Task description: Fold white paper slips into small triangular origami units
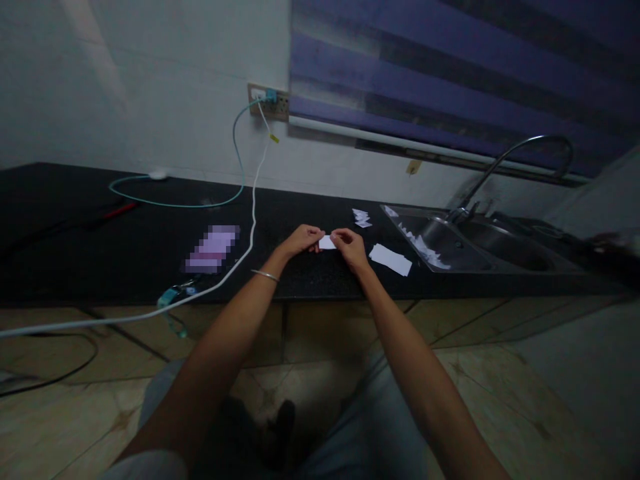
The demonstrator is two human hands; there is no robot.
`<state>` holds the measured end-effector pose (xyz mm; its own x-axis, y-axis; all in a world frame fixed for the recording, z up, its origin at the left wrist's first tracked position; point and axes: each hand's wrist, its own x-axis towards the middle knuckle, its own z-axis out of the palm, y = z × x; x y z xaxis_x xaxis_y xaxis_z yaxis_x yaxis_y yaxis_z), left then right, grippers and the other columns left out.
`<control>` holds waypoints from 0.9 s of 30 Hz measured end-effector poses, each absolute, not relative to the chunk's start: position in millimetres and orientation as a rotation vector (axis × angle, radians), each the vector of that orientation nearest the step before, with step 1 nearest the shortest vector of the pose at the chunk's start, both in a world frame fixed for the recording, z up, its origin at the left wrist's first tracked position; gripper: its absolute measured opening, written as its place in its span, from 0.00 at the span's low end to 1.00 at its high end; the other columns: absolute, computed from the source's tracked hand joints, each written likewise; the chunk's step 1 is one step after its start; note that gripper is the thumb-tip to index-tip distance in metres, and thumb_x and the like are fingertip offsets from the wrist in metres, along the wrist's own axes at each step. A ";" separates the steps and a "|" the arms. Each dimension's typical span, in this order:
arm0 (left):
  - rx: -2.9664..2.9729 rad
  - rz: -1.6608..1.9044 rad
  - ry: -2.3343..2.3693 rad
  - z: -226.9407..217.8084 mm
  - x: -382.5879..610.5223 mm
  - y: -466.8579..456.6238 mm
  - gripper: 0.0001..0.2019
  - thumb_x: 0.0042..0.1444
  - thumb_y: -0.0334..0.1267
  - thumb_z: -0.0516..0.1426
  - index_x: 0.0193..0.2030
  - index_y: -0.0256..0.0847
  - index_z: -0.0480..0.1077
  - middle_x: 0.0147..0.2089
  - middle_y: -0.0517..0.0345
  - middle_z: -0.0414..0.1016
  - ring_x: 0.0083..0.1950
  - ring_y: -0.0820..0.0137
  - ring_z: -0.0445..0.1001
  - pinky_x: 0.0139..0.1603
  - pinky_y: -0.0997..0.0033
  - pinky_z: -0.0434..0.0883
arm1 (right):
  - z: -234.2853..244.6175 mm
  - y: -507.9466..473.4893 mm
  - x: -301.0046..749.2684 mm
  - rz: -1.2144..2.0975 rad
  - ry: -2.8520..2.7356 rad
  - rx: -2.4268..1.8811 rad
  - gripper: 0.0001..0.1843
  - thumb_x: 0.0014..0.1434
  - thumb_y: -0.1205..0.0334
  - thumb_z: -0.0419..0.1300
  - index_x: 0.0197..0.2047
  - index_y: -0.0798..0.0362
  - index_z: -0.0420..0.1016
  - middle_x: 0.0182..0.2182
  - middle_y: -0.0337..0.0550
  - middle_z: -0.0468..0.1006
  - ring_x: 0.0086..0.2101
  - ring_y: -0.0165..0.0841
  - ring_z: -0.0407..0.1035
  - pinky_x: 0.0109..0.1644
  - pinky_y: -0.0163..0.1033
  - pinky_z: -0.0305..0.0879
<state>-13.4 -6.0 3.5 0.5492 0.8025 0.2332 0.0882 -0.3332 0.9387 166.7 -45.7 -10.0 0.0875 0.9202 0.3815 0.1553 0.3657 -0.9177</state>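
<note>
My left hand (303, 239) and my right hand (350, 245) meet over the black countertop (100, 240), both pinching a small white piece of paper (327, 243) between thumb and fingers. The paper lies low, at or just above the counter surface. A thin bracelet (265, 274) circles my left wrist. A larger white paper sheet (391, 259) lies flat just right of my right hand. Small folded white paper bits (361, 217) sit behind it, nearer the wall.
A steel sink (480, 243) with a curved tap (505, 163) is at the right, with white scraps on its drainboard. A white cable (250, 220) and a teal cable (200, 200) run from a wall socket (269, 101). A blurred-out object (213, 249) lies at the left.
</note>
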 end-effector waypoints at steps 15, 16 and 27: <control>1.646 0.940 0.760 1.3 -11.2 -4.6 0.12 0.59 0.41 0.61 0.35 0.31 0.69 0.22 0.60 0.71 0.23 0.78 0.71 0.27 0.80 0.70 | -10.7 -53.0 160.5 0.447 -1.704 -1.050 0.35 0.47 0.51 0.70 0.57 0.50 0.68 0.53 0.52 0.70 0.49 0.43 0.67 0.51 0.50 0.68; 1.625 0.941 0.741 1.1 -11.6 -4.3 0.13 0.59 0.41 0.61 0.35 0.31 0.69 0.23 0.61 0.71 0.23 0.78 0.71 0.27 0.80 0.71 | -10.6 -53.1 160.8 0.441 -1.705 -1.047 0.34 0.49 0.50 0.69 0.57 0.49 0.69 0.52 0.51 0.71 0.49 0.43 0.67 0.50 0.49 0.68; 1.565 0.916 0.672 3.2 -13.4 -7.5 0.15 0.62 0.45 0.57 0.36 0.32 0.67 0.27 0.55 0.76 0.26 0.77 0.76 0.26 0.81 0.69 | 1.3 -65.5 159.1 0.393 -1.687 -1.004 0.23 0.53 0.47 0.65 0.49 0.47 0.74 0.53 0.50 0.68 0.52 0.43 0.64 0.43 0.43 0.73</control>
